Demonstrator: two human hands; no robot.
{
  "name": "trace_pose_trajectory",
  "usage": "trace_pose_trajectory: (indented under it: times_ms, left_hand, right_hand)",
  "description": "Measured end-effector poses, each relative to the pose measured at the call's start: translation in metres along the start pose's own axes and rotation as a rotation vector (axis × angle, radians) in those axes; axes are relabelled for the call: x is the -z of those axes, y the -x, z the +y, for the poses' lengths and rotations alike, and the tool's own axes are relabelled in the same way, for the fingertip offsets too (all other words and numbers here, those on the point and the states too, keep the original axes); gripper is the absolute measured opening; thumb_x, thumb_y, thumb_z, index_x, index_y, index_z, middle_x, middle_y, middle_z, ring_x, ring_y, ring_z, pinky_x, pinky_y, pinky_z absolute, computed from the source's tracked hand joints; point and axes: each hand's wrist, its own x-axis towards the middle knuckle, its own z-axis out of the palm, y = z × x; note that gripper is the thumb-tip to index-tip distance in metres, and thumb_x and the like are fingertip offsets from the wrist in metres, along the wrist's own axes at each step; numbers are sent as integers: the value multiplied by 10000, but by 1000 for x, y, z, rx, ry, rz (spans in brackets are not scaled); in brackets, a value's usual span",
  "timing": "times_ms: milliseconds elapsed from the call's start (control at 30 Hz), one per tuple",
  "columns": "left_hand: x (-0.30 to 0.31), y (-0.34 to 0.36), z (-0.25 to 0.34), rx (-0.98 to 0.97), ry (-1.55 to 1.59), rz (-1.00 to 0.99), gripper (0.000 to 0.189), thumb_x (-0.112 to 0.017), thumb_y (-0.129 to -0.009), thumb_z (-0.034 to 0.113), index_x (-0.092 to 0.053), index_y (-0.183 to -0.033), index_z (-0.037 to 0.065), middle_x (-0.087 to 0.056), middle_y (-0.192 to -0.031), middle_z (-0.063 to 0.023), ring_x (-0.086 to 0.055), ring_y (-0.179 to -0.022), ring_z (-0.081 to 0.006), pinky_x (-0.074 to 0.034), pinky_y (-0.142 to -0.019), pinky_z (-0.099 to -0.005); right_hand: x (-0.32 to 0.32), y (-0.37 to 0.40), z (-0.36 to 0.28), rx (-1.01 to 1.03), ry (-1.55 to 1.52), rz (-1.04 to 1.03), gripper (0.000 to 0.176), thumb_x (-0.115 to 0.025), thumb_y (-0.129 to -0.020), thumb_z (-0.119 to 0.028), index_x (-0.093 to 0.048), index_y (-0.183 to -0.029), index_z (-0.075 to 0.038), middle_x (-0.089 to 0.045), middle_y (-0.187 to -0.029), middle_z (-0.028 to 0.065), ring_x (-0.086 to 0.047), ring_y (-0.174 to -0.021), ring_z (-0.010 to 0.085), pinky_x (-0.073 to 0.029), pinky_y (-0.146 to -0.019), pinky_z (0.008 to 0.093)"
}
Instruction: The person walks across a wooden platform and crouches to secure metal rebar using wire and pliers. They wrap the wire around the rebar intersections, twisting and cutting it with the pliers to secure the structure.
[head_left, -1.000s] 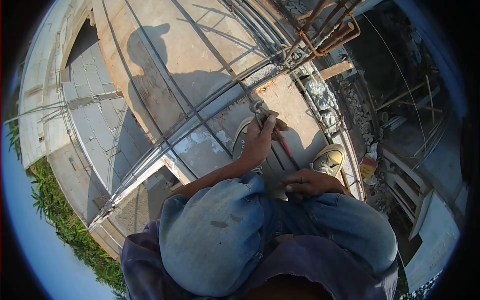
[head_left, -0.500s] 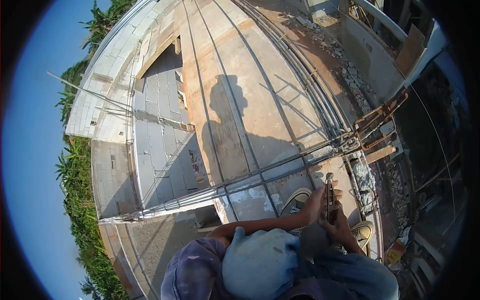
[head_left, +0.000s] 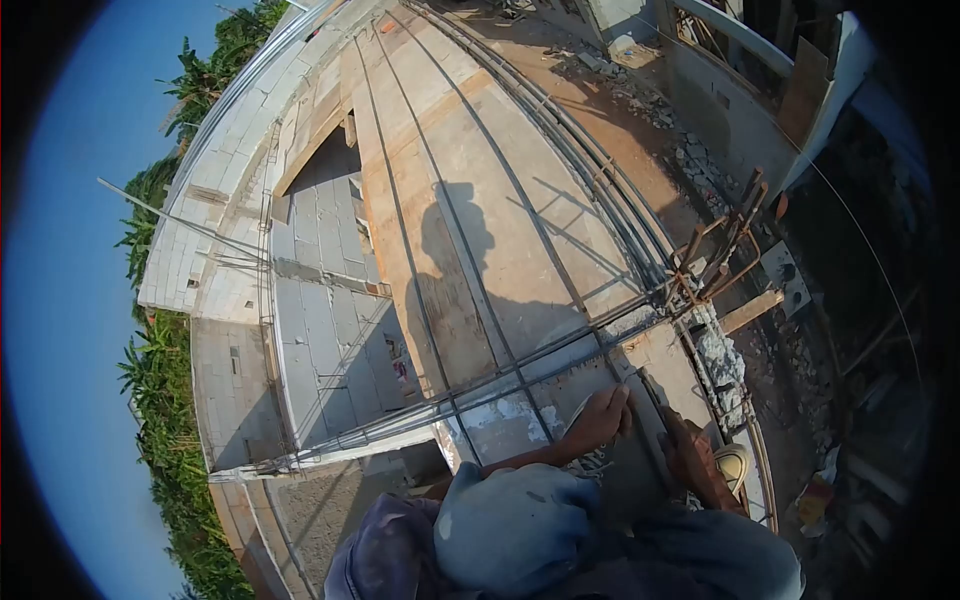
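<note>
My left hand [head_left: 600,418] is closed, with its fingers pinched together above the bars; anything between them is too small to make out. To its right, my right hand [head_left: 688,455] is wrapped round the lower part of a dark, narrow metal tool [head_left: 654,398], which points up and away from me. Both hands are just in front of a band of steel reinforcing bars [head_left: 520,366] that crosses the formwork boards [head_left: 540,245]. The tips of the tool do not show clearly.
Long bars run away over the boards. Bent rusty rods [head_left: 725,245] stick up at the right corner, near a wood offcut [head_left: 750,311]. An opening [head_left: 330,160] lies beyond the block wall [head_left: 330,350]. My shoe [head_left: 733,466] rests near the right edge, above a rubble-strewn drop.
My hands have moved apart. The left one has closed its fingers and shifted slightly left; the tool that stood between both hands is now in the right hand. The view has shifted slightly.
</note>
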Motion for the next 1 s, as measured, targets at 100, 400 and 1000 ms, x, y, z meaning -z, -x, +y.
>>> trace_pose_trajectory:
  times_ms: [100, 400, 1000]
  left_hand:
    - [-14, -8, -21, 79, 246, 84, 414, -307, -1026, 321, -535, -885, 6, -539, -555, -67, -517, -430, -143, -395, -396, -273]
    - [-1, -8, 17, -200, 207, 397, 389, -331, -1033, 288, -527, -862, -2, -440, -435, -39, -436, -336, -115, -338, -356, -276]
    - [39, -22, 82, 44, 1089, 297, 435, -351, -1020, 428, -536, -991, 35, -501, -615, -5, -579, -636, -137, -483, -626, -366]
  right_hand:
    - [-10, 1, 17, 61, 175, 31, 529, -467, -870, -47, -364, -1387, -11, -616, -948, 181, -609, -815, 298, -469, -720, 408]
    - [-6, 6, 36, -43, 455, 139, 428, -480, -881, -40, -491, -1309, -28, -613, -1009, 192, -606, -927, 340, -479, -794, 419]
    - [24, -1, -55, -169, -474, 70, 371, -455, -1009, -343, -600, -1122, -21, -347, -616, -98, -275, -517, 1, -193, -468, 199]
